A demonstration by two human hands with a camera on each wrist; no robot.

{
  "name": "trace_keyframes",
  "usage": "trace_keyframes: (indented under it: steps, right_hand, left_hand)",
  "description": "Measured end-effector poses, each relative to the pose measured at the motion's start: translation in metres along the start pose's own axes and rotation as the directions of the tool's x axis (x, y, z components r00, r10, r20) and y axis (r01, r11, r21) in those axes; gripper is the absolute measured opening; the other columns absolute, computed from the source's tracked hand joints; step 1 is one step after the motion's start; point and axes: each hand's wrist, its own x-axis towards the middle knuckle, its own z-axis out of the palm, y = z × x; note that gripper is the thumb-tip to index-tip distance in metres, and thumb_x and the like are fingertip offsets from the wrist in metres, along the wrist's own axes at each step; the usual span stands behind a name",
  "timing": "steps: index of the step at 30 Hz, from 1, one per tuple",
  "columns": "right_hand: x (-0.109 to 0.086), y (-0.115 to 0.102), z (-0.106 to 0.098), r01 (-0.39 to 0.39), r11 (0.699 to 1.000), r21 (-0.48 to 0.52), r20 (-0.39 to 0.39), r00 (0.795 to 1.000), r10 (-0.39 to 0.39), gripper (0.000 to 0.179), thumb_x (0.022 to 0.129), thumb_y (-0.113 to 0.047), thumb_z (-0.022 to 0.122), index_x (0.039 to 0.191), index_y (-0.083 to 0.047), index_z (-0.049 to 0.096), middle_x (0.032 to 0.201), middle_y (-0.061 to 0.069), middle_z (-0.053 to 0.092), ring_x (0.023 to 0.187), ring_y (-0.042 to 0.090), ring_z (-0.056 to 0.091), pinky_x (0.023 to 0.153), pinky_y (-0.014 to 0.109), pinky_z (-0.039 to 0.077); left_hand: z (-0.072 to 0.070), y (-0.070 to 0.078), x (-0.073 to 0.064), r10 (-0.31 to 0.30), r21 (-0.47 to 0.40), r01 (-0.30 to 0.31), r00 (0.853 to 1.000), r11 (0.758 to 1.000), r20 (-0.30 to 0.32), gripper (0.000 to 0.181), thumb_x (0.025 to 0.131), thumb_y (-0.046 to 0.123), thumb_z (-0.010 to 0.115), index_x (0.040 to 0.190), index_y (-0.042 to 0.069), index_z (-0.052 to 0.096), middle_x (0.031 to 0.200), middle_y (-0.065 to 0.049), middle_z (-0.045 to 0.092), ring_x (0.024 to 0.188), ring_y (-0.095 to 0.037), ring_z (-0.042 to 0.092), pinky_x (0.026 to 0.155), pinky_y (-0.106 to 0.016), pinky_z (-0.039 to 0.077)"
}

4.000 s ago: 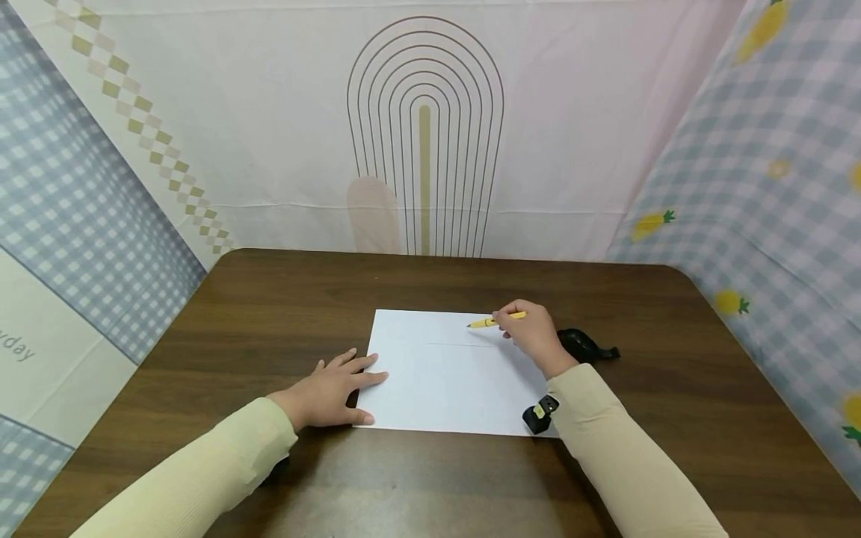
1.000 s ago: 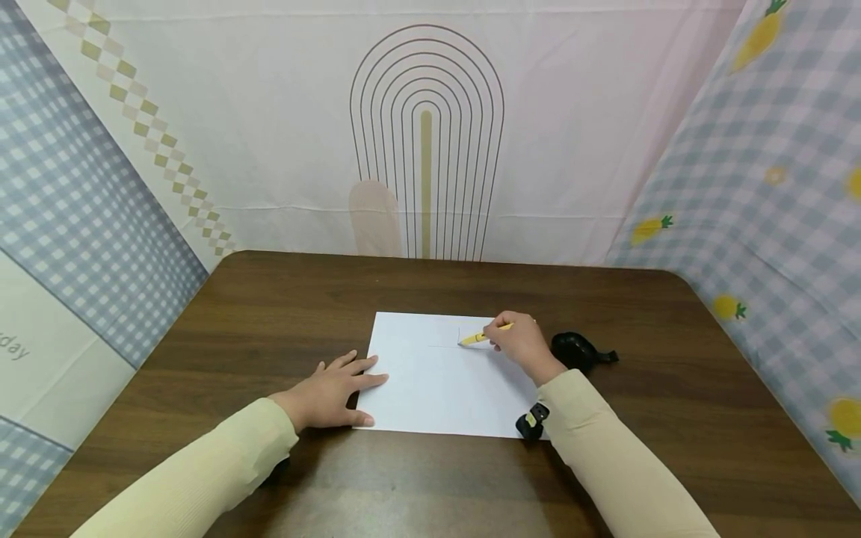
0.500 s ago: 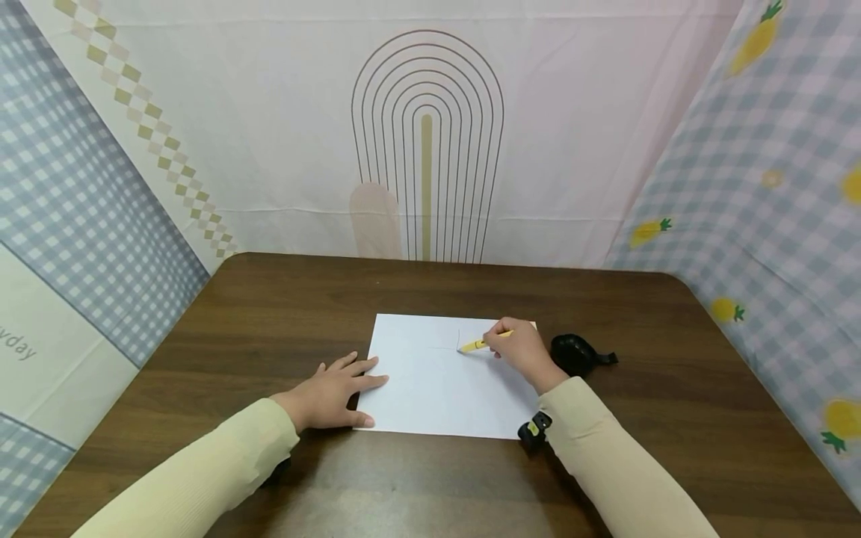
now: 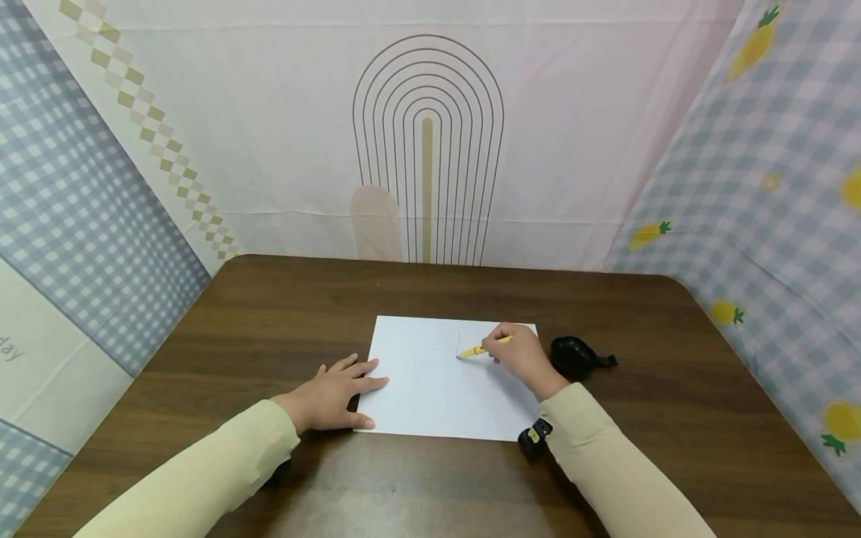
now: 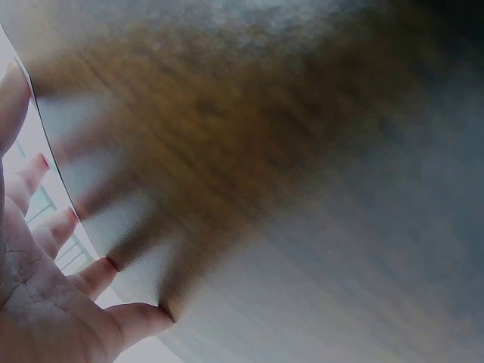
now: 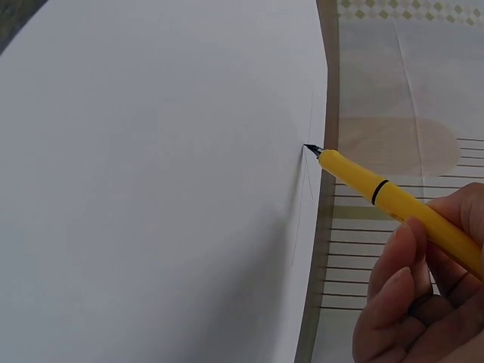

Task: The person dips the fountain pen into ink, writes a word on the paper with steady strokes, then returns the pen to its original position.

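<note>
A white sheet of paper [image 4: 430, 400] lies on the brown table, bearing a thin horizontal line and a vertical line that crosses it. My right hand [image 4: 525, 357] pinches a yellow fountain pen [image 6: 355, 174] between thumb and fingers. Its dark nib touches the paper at the lower end of the vertical line, just below the crossing. With fingers spread, my left hand [image 4: 327, 396] rests at the sheet's left edge, the thumb and some fingertips on the paper. In the left wrist view that hand's fingertips [image 5: 155, 318] press down on the surface.
A black pouch-like object [image 4: 575, 357] with a short tail lies on the table right of the paper, close to my right wrist. The wooden table [image 4: 303, 299] ends at a patterned cloth [image 4: 289, 149] behind it. Checked cloths hang at both sides.
The pen has come down from above the horizontal line to below it, leaving a vertical line across it. My left hand stays in place. The head view has tilted up slightly.
</note>
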Motion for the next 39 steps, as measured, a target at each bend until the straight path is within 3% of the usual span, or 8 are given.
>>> trace_keyframes:
  steps: [39]
  right_hand:
    - [-0.015,-0.001,0.006,0.054,0.998,-0.021,0.042,0.998,-0.053,0.01,0.086,-0.015,0.064,0.08,-0.008,0.067,0.072,0.005,0.063,0.067,0.017,0.052,0.056,0.027,0.038]
  left_hand:
    - [0.0,0.001,-0.001,-0.002,-0.004,0.002,1.0,1.0,0.003,0.069,0.084,0.048,0.07,0.145,0.024,0.047,0.157,-0.007,0.028,0.145,-0.042,0.016,0.102,-0.075,0.017]
